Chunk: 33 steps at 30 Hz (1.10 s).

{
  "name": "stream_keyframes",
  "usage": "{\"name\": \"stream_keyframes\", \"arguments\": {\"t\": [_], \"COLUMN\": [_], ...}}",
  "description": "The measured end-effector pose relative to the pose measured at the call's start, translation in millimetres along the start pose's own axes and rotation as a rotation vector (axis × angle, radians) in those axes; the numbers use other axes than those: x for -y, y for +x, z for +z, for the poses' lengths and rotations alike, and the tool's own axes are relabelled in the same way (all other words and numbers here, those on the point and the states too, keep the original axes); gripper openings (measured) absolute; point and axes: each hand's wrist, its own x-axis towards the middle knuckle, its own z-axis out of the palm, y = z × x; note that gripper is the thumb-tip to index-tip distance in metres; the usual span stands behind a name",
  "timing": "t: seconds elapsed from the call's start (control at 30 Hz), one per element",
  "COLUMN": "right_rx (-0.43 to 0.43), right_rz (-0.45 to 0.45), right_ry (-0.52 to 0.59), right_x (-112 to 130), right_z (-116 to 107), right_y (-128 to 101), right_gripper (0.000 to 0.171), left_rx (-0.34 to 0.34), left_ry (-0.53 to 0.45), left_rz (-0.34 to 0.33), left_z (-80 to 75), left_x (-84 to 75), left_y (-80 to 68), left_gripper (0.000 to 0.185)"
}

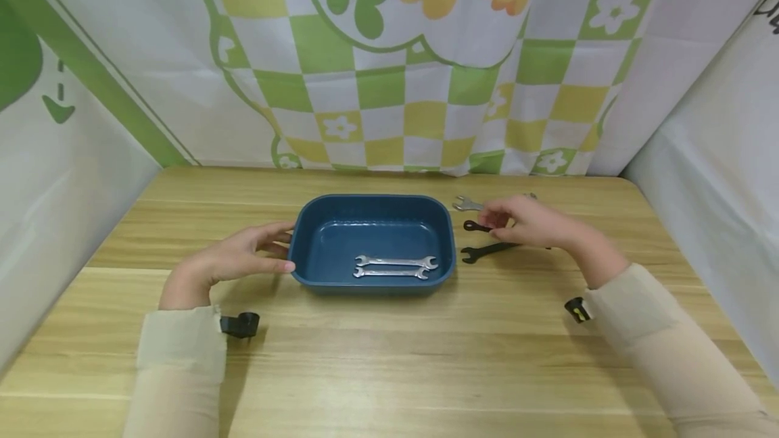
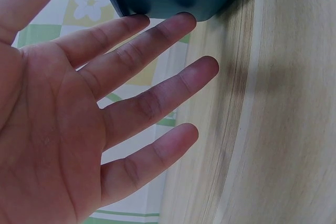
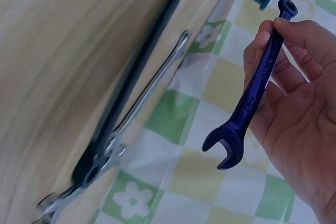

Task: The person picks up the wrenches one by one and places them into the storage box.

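Observation:
My right hand (image 1: 526,222) pinches a small dark combination wrench (image 3: 257,82) between thumb and fingers near its ring end, its open end pointing away from the fingertips. In the head view the ring end of this wrench shows just right of the blue bin (image 1: 371,288). Spread and fairly straight, the fingers of my left hand (image 1: 243,255) are at the bin's left end, with the thumb at its front corner. Inside the bin, two silver open-end wrenches (image 1: 395,262) lie side by side along the front wall.
On the wooden table (image 1: 389,357), under and beside my right hand, lie a black wrench (image 1: 487,251) and a silver wrench (image 1: 467,204); more silver wrench ends (image 3: 50,203) show in the right wrist view. A checkered curtain (image 1: 377,93) hangs behind the table's back edge.

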Motion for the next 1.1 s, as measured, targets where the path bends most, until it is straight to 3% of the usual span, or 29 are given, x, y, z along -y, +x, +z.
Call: {"name": "stream_keyframes", "arguments": {"t": [0.6,1.1], "right_rx": [0.013,0.059], "right_rz": [-0.067,-0.167], "right_ry": [-0.012,0.002], "right_x": [34,63], "right_z": [4,20], "right_y": [41,74], "right_gripper": [0.014,0.015], "left_rx": [0.007,0.01], "left_ry": [-0.002,-0.012], "left_rz": [-0.012,-0.016], "left_z": [-1.3,-0.8], "left_x": [-1.1,-1.2], "left_y": [-1.2,-0.1], "left_gripper": [0.082,0.082]}}
